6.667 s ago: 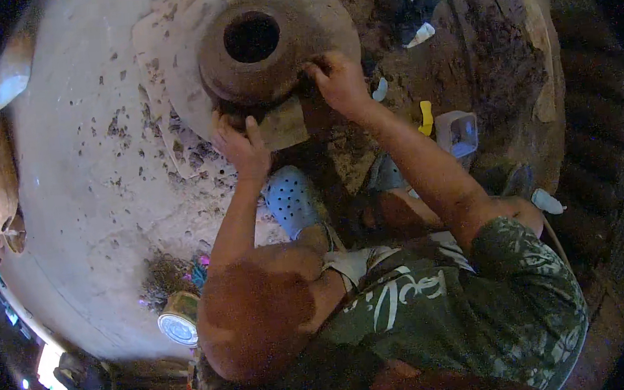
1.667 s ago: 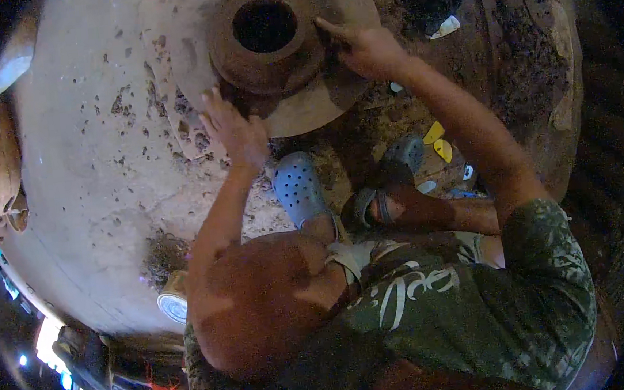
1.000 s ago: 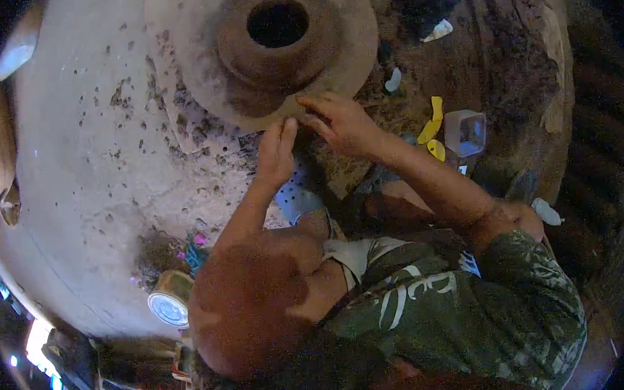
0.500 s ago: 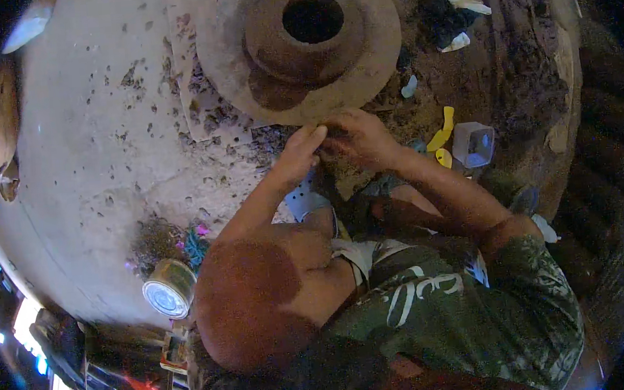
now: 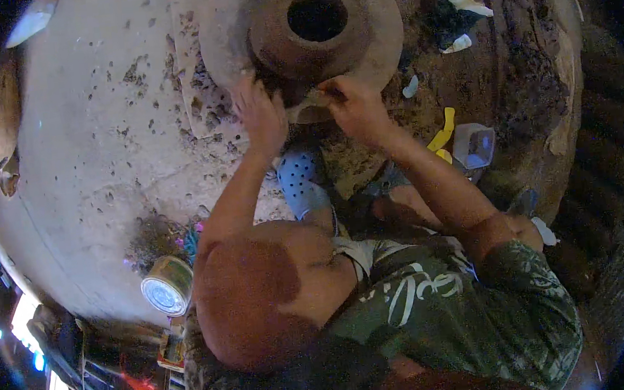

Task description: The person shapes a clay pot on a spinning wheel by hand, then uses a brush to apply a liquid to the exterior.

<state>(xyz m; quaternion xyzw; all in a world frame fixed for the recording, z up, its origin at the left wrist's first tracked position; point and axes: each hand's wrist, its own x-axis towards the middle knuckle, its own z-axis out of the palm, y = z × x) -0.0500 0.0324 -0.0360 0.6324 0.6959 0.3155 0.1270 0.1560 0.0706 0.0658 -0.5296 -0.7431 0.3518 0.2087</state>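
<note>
Head view: the round brown clay pot [image 5: 317, 29] sits on a flat disc [image 5: 381, 50] at upper centre. The left hand [image 5: 262, 118] spreads open against its wall to steady it; the right hand [image 5: 349, 104] pinches the pot's lower edge, shaping it.

Warm daylight, soft focus — dark, warped fisheye rim

A pottery workshop, floor-level: a clay pot [image 5: 317, 29] sits on a round wheel [image 5: 381, 50], with clay crumbs strewn across the dusty floor [image 5: 96, 153].
</note>
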